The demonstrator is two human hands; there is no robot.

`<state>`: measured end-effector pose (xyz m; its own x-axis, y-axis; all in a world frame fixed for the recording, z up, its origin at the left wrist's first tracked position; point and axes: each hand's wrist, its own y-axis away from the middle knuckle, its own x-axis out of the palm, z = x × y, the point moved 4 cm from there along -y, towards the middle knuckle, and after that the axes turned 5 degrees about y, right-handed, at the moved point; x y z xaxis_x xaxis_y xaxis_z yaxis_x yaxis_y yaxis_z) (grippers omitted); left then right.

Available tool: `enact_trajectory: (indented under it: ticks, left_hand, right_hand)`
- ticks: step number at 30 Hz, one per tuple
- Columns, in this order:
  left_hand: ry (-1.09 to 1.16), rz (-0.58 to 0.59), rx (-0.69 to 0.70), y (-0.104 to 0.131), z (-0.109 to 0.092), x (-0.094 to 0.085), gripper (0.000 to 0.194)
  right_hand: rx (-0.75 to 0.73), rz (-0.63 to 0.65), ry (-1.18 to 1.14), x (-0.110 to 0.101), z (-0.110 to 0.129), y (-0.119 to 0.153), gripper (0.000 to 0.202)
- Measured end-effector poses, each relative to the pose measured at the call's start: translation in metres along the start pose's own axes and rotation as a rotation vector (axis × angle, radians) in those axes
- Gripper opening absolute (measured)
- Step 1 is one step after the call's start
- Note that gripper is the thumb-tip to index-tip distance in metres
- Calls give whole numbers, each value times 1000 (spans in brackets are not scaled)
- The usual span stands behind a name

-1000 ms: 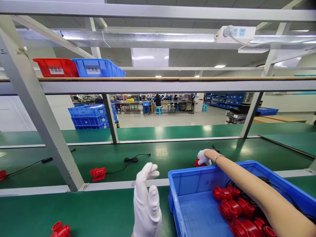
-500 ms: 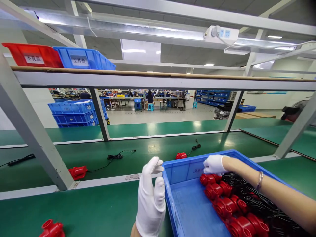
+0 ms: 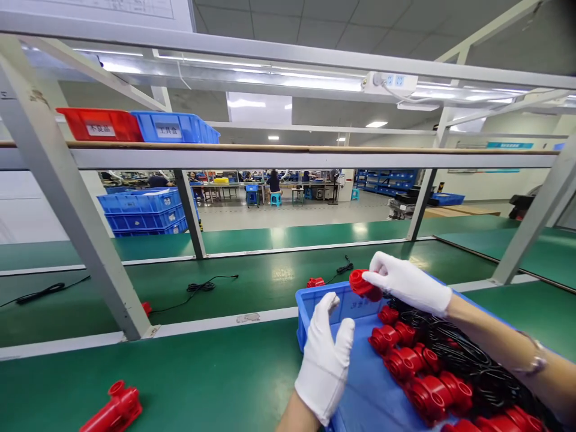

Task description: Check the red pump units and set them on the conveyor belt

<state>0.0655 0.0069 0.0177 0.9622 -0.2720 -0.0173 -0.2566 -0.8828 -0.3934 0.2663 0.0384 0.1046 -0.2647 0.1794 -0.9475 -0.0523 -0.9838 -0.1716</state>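
Observation:
My right hand (image 3: 405,282), in a white glove, grips a red plastic pump-like part (image 3: 363,284) above the far side of a blue bin (image 3: 360,375). My left hand (image 3: 326,360), gloved too, is held at the bin's left side with thumb and fingers apart and nothing between them. Inside the bin, several similar red parts (image 3: 407,363) lie in rows, with bundled black cables (image 3: 459,345) along their right. The bin's left floor is bare blue plastic. Part of the held piece is hidden behind my right fingers.
Another red part (image 3: 117,411) lies on the green bench at front left. Beyond the white rail are a red part (image 3: 315,282) and a coiled black cable (image 3: 201,287). Grey posts (image 3: 90,210) carry a shelf with red (image 3: 105,125) and blue (image 3: 175,127) boxes.
My right hand has risen out of the bin with a red part in its grip. My left hand has shifted right, nearer the bin. The head view has tilted up slightly.

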Motion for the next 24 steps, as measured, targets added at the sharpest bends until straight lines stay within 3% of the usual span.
enact_trajectory:
  ticks: [3, 6, 8, 10, 16, 20, 24]
  left_hand:
    - [203, 38, -48, 6, 1, 11, 67]
    - [307, -64, -102, 12, -3, 8, 60]
    - [380, -158, -143, 14, -2, 4, 50]
    - [531, -179, -193, 14, 2, 5, 53]
    - [906, 63, -366, 2, 10, 27, 74]
    - [971, 197, -324, -2, -3, 26, 78]
    - [932, 331, -262, -1, -18, 17, 68]
  right_hand:
    - [-50, 7, -178, -12, 40, 31, 28]
    - [-39, 117, -453, 5, 64, 55, 29]
    - [-9, 199, -628, 21, 69, 63, 34]
    - [-11, 221, -762, 34, 69, 66, 38]
    - [-30, 183, -917, 48, 60, 66, 35]
    - [-62, 281, -1125, 47, 55, 65, 35]
    - [-66, 231, -1201, 42, 44, 60, 30]
